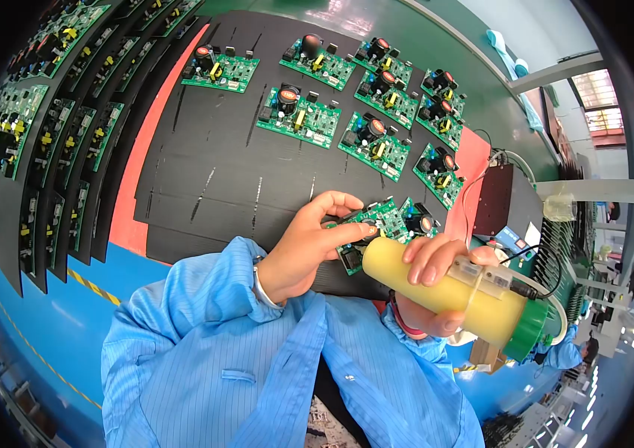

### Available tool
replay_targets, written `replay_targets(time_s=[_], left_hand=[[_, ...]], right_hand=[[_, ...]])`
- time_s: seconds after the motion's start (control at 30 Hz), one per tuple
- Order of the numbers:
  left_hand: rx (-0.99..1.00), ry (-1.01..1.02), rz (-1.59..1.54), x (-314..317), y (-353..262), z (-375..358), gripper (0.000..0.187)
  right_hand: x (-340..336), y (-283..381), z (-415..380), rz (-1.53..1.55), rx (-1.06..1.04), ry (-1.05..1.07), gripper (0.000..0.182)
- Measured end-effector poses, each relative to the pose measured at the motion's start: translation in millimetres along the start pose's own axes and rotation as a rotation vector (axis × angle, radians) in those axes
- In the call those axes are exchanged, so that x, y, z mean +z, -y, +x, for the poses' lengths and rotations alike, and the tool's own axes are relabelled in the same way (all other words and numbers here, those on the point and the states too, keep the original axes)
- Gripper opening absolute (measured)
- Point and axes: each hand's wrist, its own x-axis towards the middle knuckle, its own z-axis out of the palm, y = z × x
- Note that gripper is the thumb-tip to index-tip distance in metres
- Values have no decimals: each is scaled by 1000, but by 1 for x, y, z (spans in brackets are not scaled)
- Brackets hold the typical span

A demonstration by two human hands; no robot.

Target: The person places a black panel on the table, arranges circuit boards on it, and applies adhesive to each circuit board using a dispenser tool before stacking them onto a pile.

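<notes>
My left hand (305,243) is closed on the near edge of a green circuit board (382,215), thumb and fingers gripping its left part. In my right hand (440,272) is a thick yellow glue cartridge (399,275) with a green end cap (527,331), tilted with its narrow end toward that board. A small switch piece (483,278) is strapped along the cartridge's side, and a cable and a pale hose lead off it. The cartridge's front end covers part of the board, so its tip is hidden. Another circuit board (417,216) lies just right of the held one.
Several circuit boards (300,118) with black coils lie on the black sheet (212,175) ahead. Stacked racks of boards (22,127) stand at the left. A black box (497,198) with cables sits at the right. Another person in blue (564,351) is in the right background.
</notes>
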Motion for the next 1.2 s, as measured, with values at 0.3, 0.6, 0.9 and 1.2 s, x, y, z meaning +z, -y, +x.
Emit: replay_targets(time_s=[0.3, 0.6, 0.9, 1.2], left_hand=[[3, 12, -81, 2, 2, 3, 34], [77, 7, -1, 1, 4, 1, 36], [150, -7, -8, 2, 12, 6, 38], [158, -57, -11, 9, 17, 9, 39]], right_hand=[[-5, -1, -5, -13, -18, 4, 69], [-5, 1, -6, 11, -10, -27, 68], [-19, 10, -5, -27, 19, 146, 73], [-20, 25, -3, -202, 49, 356, 79]])
